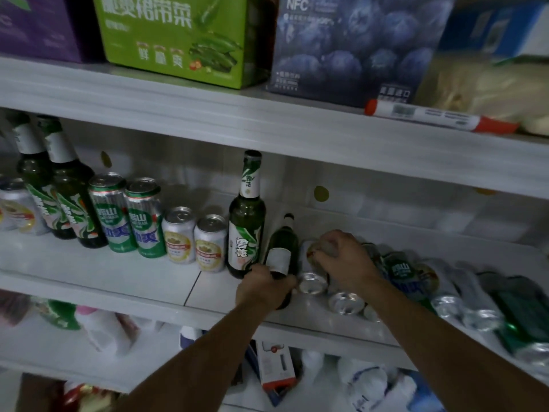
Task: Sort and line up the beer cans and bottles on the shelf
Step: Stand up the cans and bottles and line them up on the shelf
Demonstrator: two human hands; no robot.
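Left hand: the left hand (264, 288) is clenched round the lower body of a dark green bottle (280, 257), at the front edge of the middle shelf (118, 278).
Right hand: the right hand (341, 263) grasps a silver-and-gold can (312, 278) from above. The can lies on its side with its base toward the camera, touching the held bottle.
Held bottle: its neck points toward the back wall and a pale label faces up. It sits just beside the last upright bottle (246, 215). Whether it lies flat or is already tipping up is hard to tell in the dim, blurred view.
Done: a standing row runs left from the hands, made up of the upright bottle, two short gold-label cans (194, 242), two tall green cans (127, 215) and two more green bottles (52, 179). One silver can (15, 209) stands at the far left. Like stands next to like, roughly in line.
Left to do: right of the hands, a heap of cans and bottles (416, 281) lies on its side, unsorted, out to the shelf's right end. By my estimate about half the stock is still down.
Look of the goods: green glass with white-and-green labels, and shiny aluminium cans, some green, some gold-banded. Nothing looks dented or broken from here.
Around: a green carton (178, 40) and a blue carton (341, 46) stand on the shelf above.
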